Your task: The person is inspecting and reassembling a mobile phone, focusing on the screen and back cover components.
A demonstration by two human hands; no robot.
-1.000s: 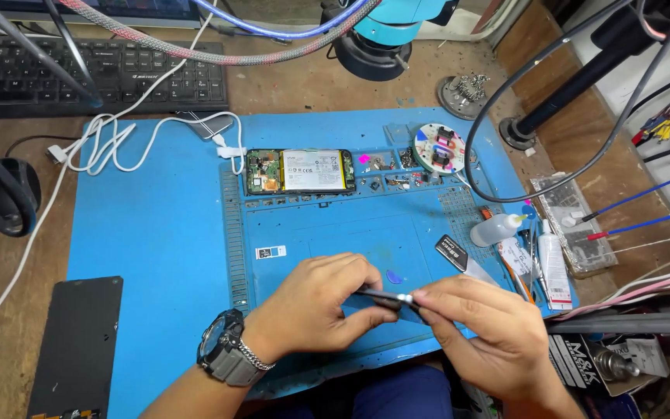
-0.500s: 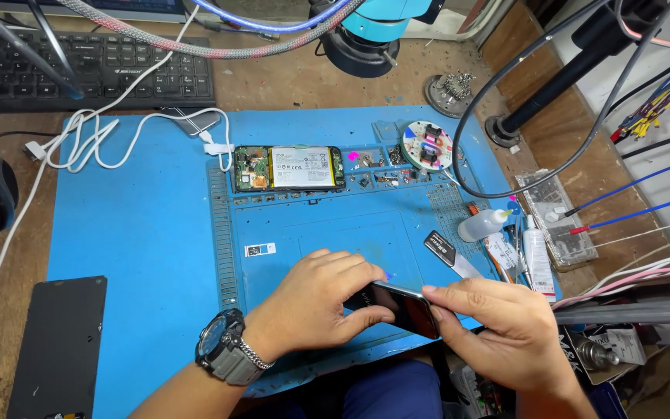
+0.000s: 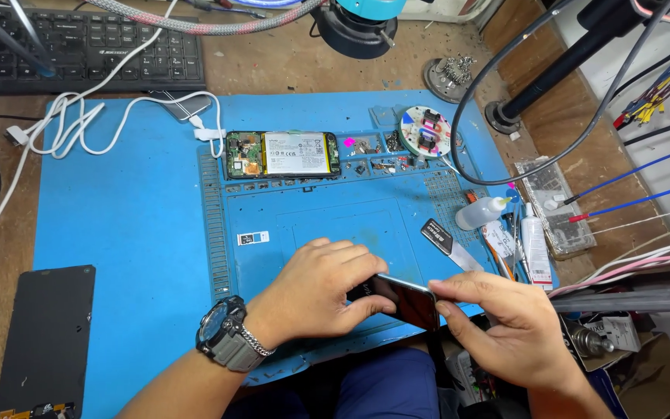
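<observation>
Both of my hands hold one dark glossy phone panel point(image 3: 405, 299) at the near edge of the blue work mat point(image 3: 118, 217). My left hand point(image 3: 316, 291) is clenched over its left part from above; my right hand point(image 3: 505, 334) pinches its right end between thumb and fingertips. The panel is tilted, partly past the mat's front rim and above my lap.

Risk, as I judge it: a slip of either grip would drop the panel off the tabletop, since nothing supports that overhanging end. Uneven pressure between the two hands could flex it.

Room: open mat lies ahead, between my hands and the opened phone point(image 3: 282, 154). To the right it is crowded: a flat pry tool point(image 3: 447, 242), a small bottle point(image 3: 482, 213) and tubes sit near. A black screen point(image 3: 44, 337) lies well apart at far left.
</observation>
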